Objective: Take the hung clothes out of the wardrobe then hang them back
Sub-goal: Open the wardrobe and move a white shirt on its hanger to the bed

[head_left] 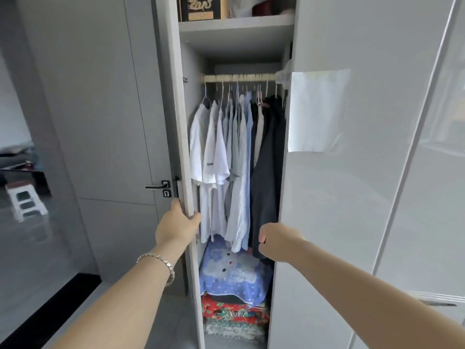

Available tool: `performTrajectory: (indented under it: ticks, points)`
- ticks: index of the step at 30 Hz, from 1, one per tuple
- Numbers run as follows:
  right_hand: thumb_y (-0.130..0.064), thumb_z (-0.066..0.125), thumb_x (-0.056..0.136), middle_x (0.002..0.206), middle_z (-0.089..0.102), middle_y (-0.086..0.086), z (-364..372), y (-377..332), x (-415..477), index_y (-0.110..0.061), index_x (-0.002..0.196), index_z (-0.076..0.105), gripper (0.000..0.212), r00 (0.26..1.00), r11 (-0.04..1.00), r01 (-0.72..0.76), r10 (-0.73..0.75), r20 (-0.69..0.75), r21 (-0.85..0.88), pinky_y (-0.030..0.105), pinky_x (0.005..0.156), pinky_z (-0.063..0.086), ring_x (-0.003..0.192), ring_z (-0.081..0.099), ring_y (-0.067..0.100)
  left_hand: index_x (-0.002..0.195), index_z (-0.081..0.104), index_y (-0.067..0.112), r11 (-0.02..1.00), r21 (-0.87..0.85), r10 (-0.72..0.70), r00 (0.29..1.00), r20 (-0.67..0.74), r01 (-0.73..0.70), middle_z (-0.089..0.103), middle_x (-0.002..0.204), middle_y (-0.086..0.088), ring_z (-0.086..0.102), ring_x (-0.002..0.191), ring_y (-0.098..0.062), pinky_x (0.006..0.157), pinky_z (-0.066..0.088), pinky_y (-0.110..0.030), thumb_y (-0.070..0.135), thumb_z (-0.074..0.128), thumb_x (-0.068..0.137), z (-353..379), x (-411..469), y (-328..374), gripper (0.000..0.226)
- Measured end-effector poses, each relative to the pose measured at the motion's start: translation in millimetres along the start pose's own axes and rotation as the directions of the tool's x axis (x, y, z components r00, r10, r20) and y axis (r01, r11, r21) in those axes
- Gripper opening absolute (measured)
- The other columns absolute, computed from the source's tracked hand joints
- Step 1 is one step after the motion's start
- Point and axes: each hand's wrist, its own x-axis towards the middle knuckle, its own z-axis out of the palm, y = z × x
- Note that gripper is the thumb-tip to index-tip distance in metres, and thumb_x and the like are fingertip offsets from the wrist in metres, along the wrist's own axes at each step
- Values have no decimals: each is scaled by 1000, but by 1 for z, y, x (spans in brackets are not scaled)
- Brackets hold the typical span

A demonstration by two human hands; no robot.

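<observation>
The wardrobe stands partly open, its two doors swung out. Several white and pale blue shirts [221, 157] and dark garments [266, 172] hang on hangers from a pale rail [239, 77] inside. My left hand [180, 224] grips the edge of the left door [176, 122], thumb on the outer side and fingers curled round the inner side. My right hand [275, 241] is at the edge of the right door [339, 197] with its fingers curled; whether they hook the door edge is hidden.
Folded blankets [234, 275] are stacked on the wardrobe floor under the clothes. A shelf [236, 26] above the rail holds a box. A grey room door with a handle [157, 185] stands to the left, with a white step stool [25, 200] beyond.
</observation>
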Motion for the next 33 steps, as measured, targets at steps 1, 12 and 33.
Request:
performTrajectory:
  ticks: [1,12,33]
  points:
    - [-14,41,90,117,58,5,4,-14,4,-12,116,55,30,1000,1000,7,-8,-2,-21,27,72,42,88,53,23,109,43,8,1000,0,-7,1000,-7,7,58,76,-4,56,64,-25,52,41,-29,30,49,90,-10,4,-12,30]
    - [-14,38,93,120,58,5,51,-175,38,-11,123,51,32,998,999,13,-10,61,-42,23,62,39,86,52,22,121,43,15,998,-67,4,995,96,3,63,92,-4,57,76,-28,66,45,-31,25,53,88,-110,77,-132,37]
    - [-15,41,91,117,61,14,-35,-54,2,-3,119,54,33,998,998,-60,60,-8,-5,27,68,41,82,48,22,71,41,12,670,452,300,771,562,-590,40,66,1,40,57,-14,51,28,-23,22,41,94,-34,31,40,24]
